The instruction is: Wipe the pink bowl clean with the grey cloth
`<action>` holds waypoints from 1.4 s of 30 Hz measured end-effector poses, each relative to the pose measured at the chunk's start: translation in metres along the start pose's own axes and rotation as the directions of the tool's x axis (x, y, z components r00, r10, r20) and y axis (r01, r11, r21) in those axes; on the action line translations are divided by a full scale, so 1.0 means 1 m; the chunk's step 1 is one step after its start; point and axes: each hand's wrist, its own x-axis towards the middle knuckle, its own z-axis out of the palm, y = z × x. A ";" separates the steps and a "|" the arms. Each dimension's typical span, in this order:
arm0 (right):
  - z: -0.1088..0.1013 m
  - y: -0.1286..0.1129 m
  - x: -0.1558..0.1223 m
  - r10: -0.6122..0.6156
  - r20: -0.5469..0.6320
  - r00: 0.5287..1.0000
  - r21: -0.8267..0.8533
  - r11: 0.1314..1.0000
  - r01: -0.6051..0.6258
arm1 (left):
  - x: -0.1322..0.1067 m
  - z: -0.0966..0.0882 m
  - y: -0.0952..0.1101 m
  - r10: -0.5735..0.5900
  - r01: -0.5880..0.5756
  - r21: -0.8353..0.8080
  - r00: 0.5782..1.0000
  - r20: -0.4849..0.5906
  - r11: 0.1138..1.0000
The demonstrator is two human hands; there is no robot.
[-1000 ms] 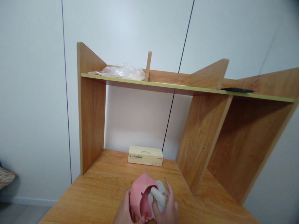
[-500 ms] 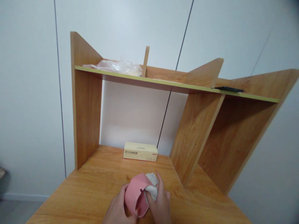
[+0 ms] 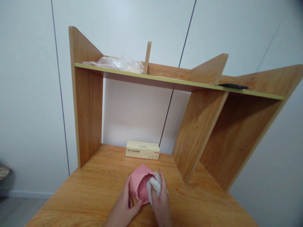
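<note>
A pink faceted container (image 3: 138, 179), hollow like a small pot or bowl, is tilted above the wooden desk with its opening towards me. My left hand (image 3: 126, 201) grips its left side, thumb at the lower rim and fingers round the outside. In my right hand (image 3: 161, 201) is a light grey cloth (image 3: 154, 183), bunched over the right rim of the container. Part of the cloth lies inside the opening and part outside, pinched between thumb and fingers. Its far end is hidden by the hand.
Behind the hands a cream box (image 3: 142, 150) with printed lettering stands on the desk (image 3: 82, 192). Above it runs a wooden shelf (image 3: 175, 83) bearing a crumpled clear plastic bag (image 3: 120, 64) and a flat black item (image 3: 233, 86). Upright wooden panels (image 3: 199, 135) flank the right side.
The pink container has turned so that more of its inside shows. Both hands appear slightly higher in view, and the cloth has shifted along the right rim. The view has tilted a little.
</note>
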 end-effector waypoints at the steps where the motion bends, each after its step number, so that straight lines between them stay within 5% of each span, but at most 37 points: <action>1: 0.002 0.000 0.000 -0.007 0.016 1.000 -0.003 1.000 0.007 | 0.001 0.000 0.000 -0.007 0.007 0.003 1.000 -0.016 1.000; 9: -0.001 -0.004 0.004 0.052 0.125 0.991 -0.221 0.975 -0.023 | 0.007 -0.013 0.011 0.167 -0.148 0.184 0.982 -0.093 0.972; 16: -0.020 -0.006 0.014 -0.187 0.168 0.968 -0.198 0.955 0.219 | 0.003 -0.012 0.018 0.162 -0.158 0.181 0.987 -0.008 0.971; 20: -0.015 0.002 0.011 -0.149 0.207 0.967 -0.138 0.974 0.179 | 0.002 -0.013 0.020 0.166 -0.171 0.187 0.985 0.044 0.967; 26: -0.007 0.000 0.001 0.080 0.076 0.994 0.063 0.994 -0.085 | 0.001 -0.013 0.023 -0.027 0.028 0.164 1.000 -0.006 0.986; 29: -0.003 -0.005 -0.001 0.087 0.045 0.995 0.124 0.988 -0.092 | -0.001 -0.009 0.026 -0.047 0.046 0.072 0.999 0.012 0.996; 35: -0.004 -0.016 0.004 0.064 0.041 0.997 -0.060 0.996 -0.062 | 0.002 -0.012 0.029 0.015 -0.011 0.065 0.998 -0.066 0.998; 42: -0.017 -0.012 0.011 -0.232 0.079 0.970 -0.249 0.937 0.244 | 0.001 -0.022 0.030 0.072 -0.066 0.213 0.997 -0.021 0.975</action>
